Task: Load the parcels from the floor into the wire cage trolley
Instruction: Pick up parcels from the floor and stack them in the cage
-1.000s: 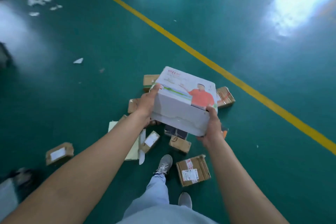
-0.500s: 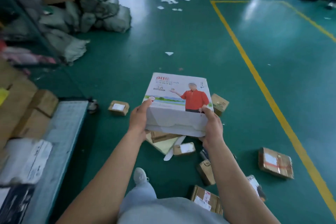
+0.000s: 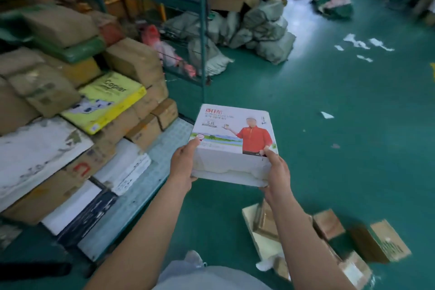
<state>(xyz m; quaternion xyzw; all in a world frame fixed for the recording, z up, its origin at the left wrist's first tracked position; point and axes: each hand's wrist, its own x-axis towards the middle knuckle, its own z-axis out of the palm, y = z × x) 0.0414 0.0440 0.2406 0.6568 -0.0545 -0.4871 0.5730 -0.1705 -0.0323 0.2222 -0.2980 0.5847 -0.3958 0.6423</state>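
I hold a white printed box (image 3: 231, 139), its top showing a figure in a red shirt, level at chest height over the green floor. My left hand (image 3: 183, 165) grips its near left corner, thumb on top. My right hand (image 3: 275, 169) grips the near right corner the same way. The wire cage trolley (image 3: 164, 132) stands to the left, its pale mesh deck just left of the box. It is stacked with brown cartons, white parcels and a yellow copier-paper pack (image 3: 106, 99). Several brown parcels (image 3: 327, 223) lie on the floor at lower right.
Green cage posts (image 3: 202, 30) rise behind the trolley. Grey-green sacks (image 3: 259, 28) are piled on the floor beyond it, with more bags (image 3: 334, 0) at the far right. Paper scraps (image 3: 362, 42) litter the green floor. My legs and a shoe (image 3: 195, 259) show at the bottom.
I have turned left with the box held in both hands. The floor parcels slid to lower right, and the loaded trolley now fills the left side of the view.
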